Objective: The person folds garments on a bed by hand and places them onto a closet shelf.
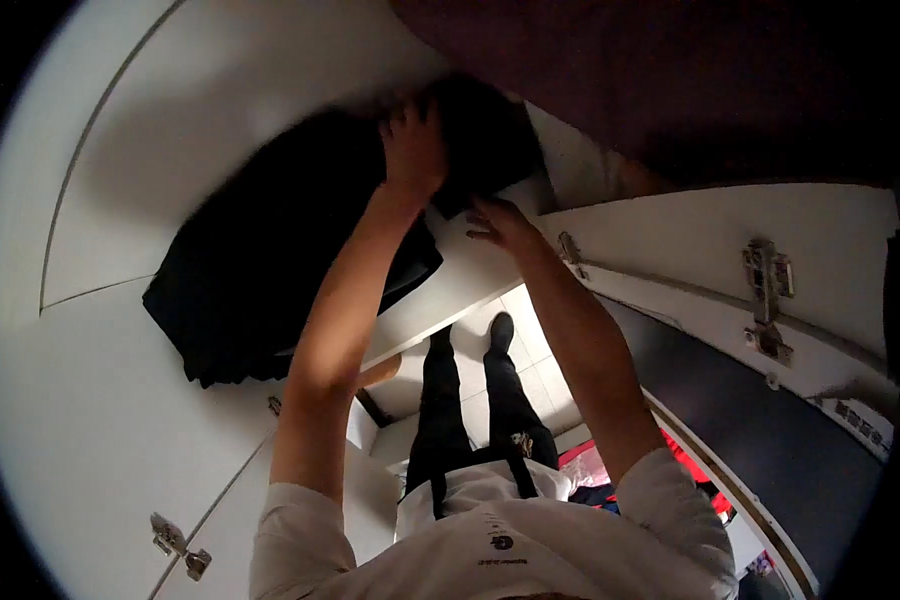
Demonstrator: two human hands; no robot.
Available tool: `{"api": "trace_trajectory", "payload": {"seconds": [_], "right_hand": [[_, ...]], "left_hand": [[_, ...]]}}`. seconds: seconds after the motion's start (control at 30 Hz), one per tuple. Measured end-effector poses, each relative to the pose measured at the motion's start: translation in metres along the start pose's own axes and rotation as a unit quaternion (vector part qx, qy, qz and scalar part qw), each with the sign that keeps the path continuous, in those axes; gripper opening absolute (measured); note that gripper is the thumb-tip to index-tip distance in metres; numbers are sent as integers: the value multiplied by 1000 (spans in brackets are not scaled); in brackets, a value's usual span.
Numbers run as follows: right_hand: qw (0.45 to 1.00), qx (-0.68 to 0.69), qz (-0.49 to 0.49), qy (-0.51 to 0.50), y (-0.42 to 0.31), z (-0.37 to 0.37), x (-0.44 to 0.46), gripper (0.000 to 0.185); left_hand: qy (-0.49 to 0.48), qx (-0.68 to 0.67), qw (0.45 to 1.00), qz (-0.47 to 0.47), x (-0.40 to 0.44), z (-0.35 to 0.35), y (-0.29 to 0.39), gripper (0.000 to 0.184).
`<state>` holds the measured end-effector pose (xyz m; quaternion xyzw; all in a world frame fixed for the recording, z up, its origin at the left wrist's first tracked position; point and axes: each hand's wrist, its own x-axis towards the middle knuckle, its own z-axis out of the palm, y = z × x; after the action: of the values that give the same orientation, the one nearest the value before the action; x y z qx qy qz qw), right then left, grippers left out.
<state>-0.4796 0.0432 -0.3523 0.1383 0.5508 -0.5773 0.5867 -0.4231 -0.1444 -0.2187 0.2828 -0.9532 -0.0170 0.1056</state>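
Resting on the black cloth (280,240), the left grip (413,150) lies palm down, its fingers extended and slightly parted rather than closed. The right grip (503,224) is at the cloth's near edge, fingers partly curled; whether they pinch the fabric cannot be told. The cloth lies across the white shelf (470,265), one end in the upper middle of the view and a folded, crumpled-edged end toward the left; its folds are largely lost in shadow. At right, a white door (660,225) stands open, bearing a metal hinge (767,290). Dark reddish fabric (610,80) fills the upper right. Below the shelf appear the person's white shirt (500,560), black trousers (515,410) and one dark shoe (501,332) on pale floor tiles (533,305).
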Motion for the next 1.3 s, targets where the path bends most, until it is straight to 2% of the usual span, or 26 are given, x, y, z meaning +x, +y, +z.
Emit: {"api": "trace_trajectory", "payload": {"seconds": [0.07,0.13,0.2,0.27,0.3,0.33,0.4,0.47,0.57,0.67,0.77,0.87,0.97,1.07,1.1,1.2,1.3], "right_hand": [[1000,-15,-17,19,3,5,7,37],[998,-24,-55,4,2,5,20,38],[992,-24,-114,-46,8,-12,46,42],[972,1,-131,-195,23,-54,85,39],[973,-42,-116,-195,22,-50,74,38],[971,-86,-100,-197,20,-45,62,38],[968,-237,-75,-42,0,-12,11,39],[935,-325,-91,112,-15,8,-7,42],[941,-276,-178,79,-37,77,-62,57],[932,-308,-188,34,-54,139,-88,69],[808,-532,-241,72,-41,169,-86,77],[748,-575,-309,117,-29,178,-81,76],[738,-543,-375,143,-29,168,-67,83],[761,-534,-324,177,-44,192,-97,73],[759,-534,-328,177,-45,208,-119,72],[730,-544,-384,154,-49,201,-107,72],[744,-535,-360,173,-50,222,-124,72]], "left_hand": [[-30,-110,989,94,-47,-29,14,48],[-53,-259,959,99,-94,-48,24,44],[-71,-348,932,71,-133,-72,30,51],[-81,-435,897,20,-165,-86,25,44],[-84,-472,877,-11,-179,-95,13,41],[-66,-461,884,-44,-190,-100,0,38],[-30,-445,889,-102,-213,-110,-26,33],[35,-420,892,-162,-229,-129,-50,28],[67,-381,894,-227,-254,-135,-95,29],[141,-308,905,-257,-273,-150,-133,29],[264,-186,903,-283,-297,-167,-171,29],[286,-227,849,-381,-325,-183,-200,28],[315,-263,829,-380,-352,-186,-211,25],[339,-241,837,-356,-385,-171,-217,23],[346,-224,842,-346,-389,-172,-216,22],[329,-250,823,-390,-399,-175,-197,20],[331,-243,834,-368,-407,-153,-188,21]]}}
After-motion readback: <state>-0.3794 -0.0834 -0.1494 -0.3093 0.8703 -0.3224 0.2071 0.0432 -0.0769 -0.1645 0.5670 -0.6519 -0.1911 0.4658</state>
